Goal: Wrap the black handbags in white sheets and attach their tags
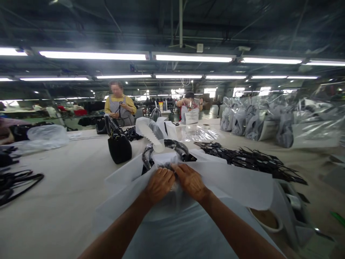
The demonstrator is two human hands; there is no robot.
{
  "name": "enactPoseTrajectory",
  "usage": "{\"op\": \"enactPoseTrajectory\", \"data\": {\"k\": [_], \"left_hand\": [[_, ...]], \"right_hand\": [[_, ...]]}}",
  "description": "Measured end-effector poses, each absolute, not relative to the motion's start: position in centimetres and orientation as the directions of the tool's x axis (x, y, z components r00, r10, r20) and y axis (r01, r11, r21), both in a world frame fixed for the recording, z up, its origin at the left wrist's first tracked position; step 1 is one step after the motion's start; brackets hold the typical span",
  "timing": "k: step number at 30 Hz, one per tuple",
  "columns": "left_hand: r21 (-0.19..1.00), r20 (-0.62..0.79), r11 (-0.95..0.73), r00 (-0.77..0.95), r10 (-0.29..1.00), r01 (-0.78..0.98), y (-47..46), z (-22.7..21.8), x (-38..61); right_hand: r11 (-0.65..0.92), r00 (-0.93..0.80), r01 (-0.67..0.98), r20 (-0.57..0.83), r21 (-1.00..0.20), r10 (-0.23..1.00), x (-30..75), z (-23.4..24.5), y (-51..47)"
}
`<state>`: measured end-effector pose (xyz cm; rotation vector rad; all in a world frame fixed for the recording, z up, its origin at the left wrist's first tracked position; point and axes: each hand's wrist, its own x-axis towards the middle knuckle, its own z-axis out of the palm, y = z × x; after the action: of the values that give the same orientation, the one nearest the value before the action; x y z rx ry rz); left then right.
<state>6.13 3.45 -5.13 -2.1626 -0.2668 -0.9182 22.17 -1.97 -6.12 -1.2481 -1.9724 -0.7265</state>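
Observation:
My left hand and my right hand meet knuckle to knuckle in front of me, both closed on white tissue paper that wraps a black handbag. The bag's black handles stick up just beyond my fingers; its body is hidden under the paper. More white wrapping spreads towards me beneath my forearms.
A black handbag stands on the table to the left. Black straps lie heaped at right, more straps at far left. Bagged grey handbags line the right. Two people work across the table.

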Motion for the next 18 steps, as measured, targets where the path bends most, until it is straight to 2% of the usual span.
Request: {"op": "enactPoseTrajectory", "data": {"k": [6, 10, 13, 18], "left_hand": [[-0.510, 0.747, -0.654, 0.665, -0.014, 0.559, 3.1, -7.1, 6.4], [-0.456, 0.787, -0.640, 0.616, 0.036, 0.618, 2.4, -8.6, 6.6], [-0.453, 0.786, -0.635, 0.617, 0.046, 0.625, 1.8, -8.7, 6.8], [-0.408, 0.835, -0.635, 0.549, 0.031, 0.656, 2.2, -8.9, 7.2]], "right_hand": [[0.293, -0.227, 0.952, 0.835, 0.083, 0.501, 22.3, -8.2, -0.7], [0.282, -0.195, 0.959, 0.781, 0.026, 0.594, 21.5, -8.6, -1.6], [0.290, -0.175, 0.956, 0.739, -0.029, 0.650, 21.0, -8.6, -3.9], [0.274, -0.073, 0.954, 0.787, -0.125, 0.613, 23.2, -10.0, -11.5]]}}
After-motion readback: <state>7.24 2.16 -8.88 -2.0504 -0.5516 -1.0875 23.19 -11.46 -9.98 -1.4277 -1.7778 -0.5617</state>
